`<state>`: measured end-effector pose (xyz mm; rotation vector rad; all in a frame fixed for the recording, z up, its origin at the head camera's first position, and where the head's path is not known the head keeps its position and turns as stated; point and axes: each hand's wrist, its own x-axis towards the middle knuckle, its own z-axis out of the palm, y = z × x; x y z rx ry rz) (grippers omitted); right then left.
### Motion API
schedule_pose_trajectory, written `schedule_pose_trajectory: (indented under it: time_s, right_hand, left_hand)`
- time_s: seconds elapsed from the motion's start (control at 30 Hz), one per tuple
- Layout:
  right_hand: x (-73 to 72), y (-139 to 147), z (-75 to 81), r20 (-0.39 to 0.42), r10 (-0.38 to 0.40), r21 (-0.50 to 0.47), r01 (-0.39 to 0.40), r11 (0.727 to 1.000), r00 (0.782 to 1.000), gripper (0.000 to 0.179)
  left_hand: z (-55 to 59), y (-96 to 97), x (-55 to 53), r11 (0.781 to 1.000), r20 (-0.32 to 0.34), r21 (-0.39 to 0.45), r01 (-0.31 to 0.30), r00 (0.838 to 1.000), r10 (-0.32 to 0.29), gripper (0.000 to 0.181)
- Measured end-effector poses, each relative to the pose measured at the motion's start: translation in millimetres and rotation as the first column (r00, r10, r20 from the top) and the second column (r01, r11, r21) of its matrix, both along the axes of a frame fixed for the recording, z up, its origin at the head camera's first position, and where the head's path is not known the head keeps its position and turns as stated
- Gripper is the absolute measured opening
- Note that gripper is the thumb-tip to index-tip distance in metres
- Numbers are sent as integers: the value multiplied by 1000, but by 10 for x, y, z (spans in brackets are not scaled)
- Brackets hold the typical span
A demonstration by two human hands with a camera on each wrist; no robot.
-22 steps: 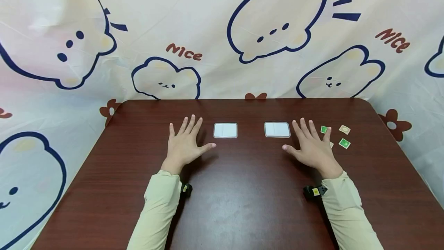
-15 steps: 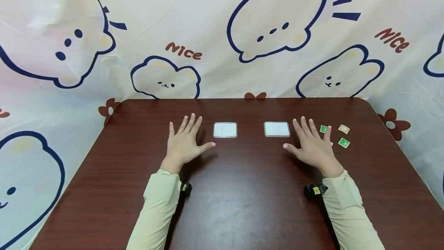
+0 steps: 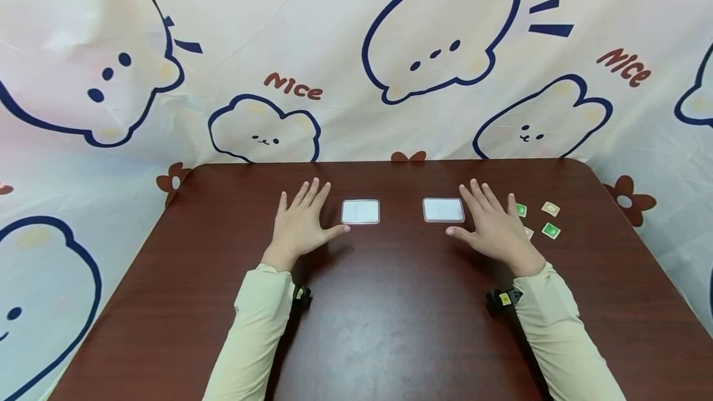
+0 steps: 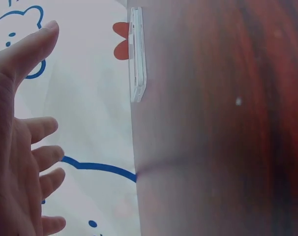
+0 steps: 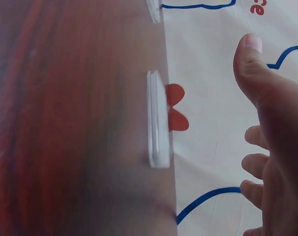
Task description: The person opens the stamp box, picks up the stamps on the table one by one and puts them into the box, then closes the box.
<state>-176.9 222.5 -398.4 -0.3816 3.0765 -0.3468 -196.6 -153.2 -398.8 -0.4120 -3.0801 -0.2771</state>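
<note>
Two flat white rectangular cases lie on the brown table, the left case point(image 3: 361, 211) and the right case point(image 3: 443, 210). My left hand point(image 3: 301, 224) hovers palm down left of the left case, fingers spread and holding nothing; its thumb reaches toward the case's near corner. Fingers also spread, my right hand point(image 3: 494, 224) is held above the table between the right case and several small square tiles. Among these are a green tile point(image 3: 551, 231) and a cream tile point(image 3: 551, 208); another green tile point(image 3: 521, 210) and a cream tile point(image 3: 528, 232) are partly covered by that hand.
The dark brown table point(image 3: 379, 314) ends at a rounded far edge. Behind it hangs a white curtain point(image 3: 345, 48) printed with cartoon animals and flowers. Each wrist wears a black camera strap, as on the right wrist camera point(image 3: 503, 300).
Both hands shift slightly: the left a little right, the right a little left, nearer the right case. More of the partly covered tiles shows. The cases and tiles stay where they lie.
</note>
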Motion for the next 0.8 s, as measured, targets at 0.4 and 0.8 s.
schedule_pose_trajectory:
  time_s: [0.4, 0.8]
  right_hand:
    - [-147, -64, 46, -12, 44, -8, -44, 999, 999, 98]
    - [-201, -3, 36, -35, 82, -35, -83, 996, 996, 98]
  left_hand:
    - [14, 225, -174, 997, -36, 6, 72, 997, -72, 98]
    - [20, 620, -318, 990, -54, 49, 132, 990, -129, 98]
